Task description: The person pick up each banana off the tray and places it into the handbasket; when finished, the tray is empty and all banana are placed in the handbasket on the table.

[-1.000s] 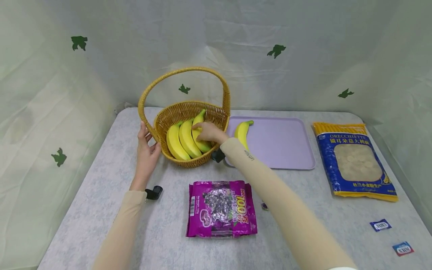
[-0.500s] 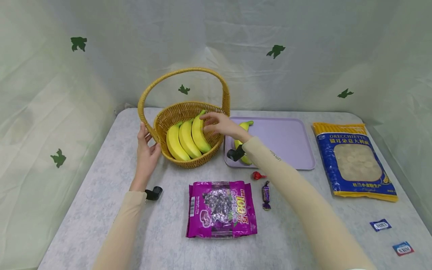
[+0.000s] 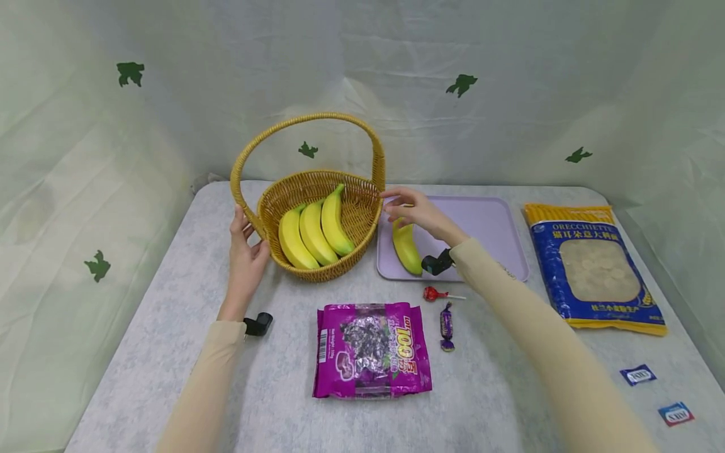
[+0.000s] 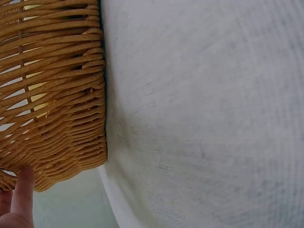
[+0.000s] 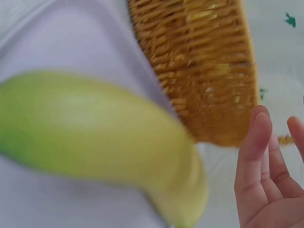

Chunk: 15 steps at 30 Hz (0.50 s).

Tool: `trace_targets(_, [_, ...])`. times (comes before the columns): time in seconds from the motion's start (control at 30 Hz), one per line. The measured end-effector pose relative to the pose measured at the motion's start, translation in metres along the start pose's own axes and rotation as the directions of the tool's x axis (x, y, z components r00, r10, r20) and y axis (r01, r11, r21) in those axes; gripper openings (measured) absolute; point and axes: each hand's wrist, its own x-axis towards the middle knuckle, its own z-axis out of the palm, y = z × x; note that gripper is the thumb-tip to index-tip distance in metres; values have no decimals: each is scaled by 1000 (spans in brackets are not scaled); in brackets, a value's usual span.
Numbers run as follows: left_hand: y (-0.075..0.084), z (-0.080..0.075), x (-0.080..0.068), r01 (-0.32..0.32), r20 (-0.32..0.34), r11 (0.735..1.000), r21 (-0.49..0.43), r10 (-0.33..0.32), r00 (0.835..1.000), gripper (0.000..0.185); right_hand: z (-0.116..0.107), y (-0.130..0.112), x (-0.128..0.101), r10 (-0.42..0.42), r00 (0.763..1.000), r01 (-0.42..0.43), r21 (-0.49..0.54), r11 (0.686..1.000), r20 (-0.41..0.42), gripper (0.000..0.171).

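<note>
A wicker basket [image 3: 362,217] with a tall arched handle stands at the back of the table, several bananas [image 3: 320,229] lying side by side in it. My left hand [image 3: 245,267] holds the basket at its left side, by the foot of the handle; in the left wrist view a finger [image 4: 23,194] touches the weave. My right hand [image 3: 421,212], with nothing in it, hovers over a single banana [image 3: 406,248] on the lilac tray [image 3: 470,233] and hides that banana's upper end. In the right wrist view the banana [image 5: 90,123] looms close, below the fingers [image 5: 254,142].
A purple candy bag [image 3: 370,352] lies at the front, a red lollipop [image 3: 433,294] and a purple wrapped candy [image 3: 447,327] to its right. Farther right are a blue pasta bag [image 3: 597,267] and two small packets, one blue [image 3: 639,375], one red and blue [image 3: 676,414].
My right hand has let go of the rightmost banana in the basket and moved right, out over the tray. The lollipop and wrapped candy have come into sight. My left hand has stayed put.
</note>
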Motion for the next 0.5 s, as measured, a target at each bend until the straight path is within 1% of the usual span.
trace_targets(0.1, [0, 0, 0, 4, -2, 1000, 2, -4, 1000, 82, -8, 6, -8, 40, 999, -41, -12, 999, -36, 44])
trace_targets(0.23, [0, 0, 1, 3, -3, 1000, 3, -3, 1000, 82, -17, 15, -16, 66, 996, -68, -40, 997, -62, 44])
trace_targets(0.43, [0, 0, 1, 6, -5, 1000, 9, -6, 1000, 83, -25, 30, -25, 91, 993, -94, -45, 995, -69, 45])
trace_targets(0.5, [0, 1, 1, 7, -4, 1000, 8, -7, 1000, 83, -27, 35, -28, 103, 993, -107, -73, 992, -64, 45])
